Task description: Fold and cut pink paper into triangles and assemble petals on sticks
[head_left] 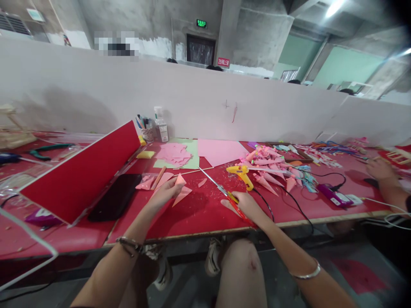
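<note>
My left hand (165,192) pinches a small pink paper cone (180,179) above the red tabletop. A flat pink paper piece (183,196) lies just below that cone. In my right hand (248,205) is a pair of scissors (221,189) with red and yellow handles, its blades pointing up and left. The scissors' tip is apart from the paper cone. Right of the blades lies a yellow hot glue gun (241,174). Small paper scraps are scattered between my hands.
A pile of pink cones (265,158) lies beyond the glue gun. Pink sheets (221,150) rest at the back. A red board (86,171) leans beside a black phone-like slab (117,199). A co-worker's hand (382,169) is at far right, near a purple box (334,196) with cables.
</note>
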`<state>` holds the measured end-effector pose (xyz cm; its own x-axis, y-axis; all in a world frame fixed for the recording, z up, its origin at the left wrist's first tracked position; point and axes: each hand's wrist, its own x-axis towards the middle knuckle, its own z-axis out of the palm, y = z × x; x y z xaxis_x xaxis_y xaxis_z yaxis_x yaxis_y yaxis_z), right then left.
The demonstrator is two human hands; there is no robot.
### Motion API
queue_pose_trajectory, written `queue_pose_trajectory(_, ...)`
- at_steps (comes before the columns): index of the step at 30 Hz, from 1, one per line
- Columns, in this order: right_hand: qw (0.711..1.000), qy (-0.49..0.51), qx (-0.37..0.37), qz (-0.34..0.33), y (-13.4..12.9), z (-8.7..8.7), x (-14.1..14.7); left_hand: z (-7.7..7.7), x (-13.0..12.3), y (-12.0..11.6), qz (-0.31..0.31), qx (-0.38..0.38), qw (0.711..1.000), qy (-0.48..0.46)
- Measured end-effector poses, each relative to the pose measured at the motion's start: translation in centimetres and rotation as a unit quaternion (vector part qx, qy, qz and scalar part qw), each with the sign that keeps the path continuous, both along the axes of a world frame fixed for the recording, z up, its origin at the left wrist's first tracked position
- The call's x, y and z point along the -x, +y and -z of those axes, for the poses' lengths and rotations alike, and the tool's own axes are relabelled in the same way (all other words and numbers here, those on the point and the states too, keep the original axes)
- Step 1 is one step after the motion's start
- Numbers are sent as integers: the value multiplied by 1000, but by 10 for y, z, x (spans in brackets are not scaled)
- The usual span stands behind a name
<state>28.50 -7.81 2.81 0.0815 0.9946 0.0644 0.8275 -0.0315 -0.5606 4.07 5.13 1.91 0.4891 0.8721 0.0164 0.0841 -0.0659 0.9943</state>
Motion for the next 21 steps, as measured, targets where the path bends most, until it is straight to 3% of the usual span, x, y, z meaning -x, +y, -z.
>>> queue_pose_trajectory(6, 1000, -1, -4, -3, -3, -2, 2, -10, 2, 0, 39, 17, 996, -72)
queue_pose_trajectory(10, 1000, 20, -7, 2, -5, -2, 3, -19, -3, 6, 68, 7, 996, -52)
queue_pose_trajectory(13, 998, 58, -3, 5, -6, 1, 4, -23, -13, 13, 84, -25, 996, -11)
queue_pose_trajectory(17, 995, 97, -3, 2, -8, 4, 2, -29, -19, 26, 47, -108, 991, 70)
queue_pose_trajectory(21, 994, 107, -4, 3, -13, 3, -1, -37, -20, 40, 56, -203, 951, 225)
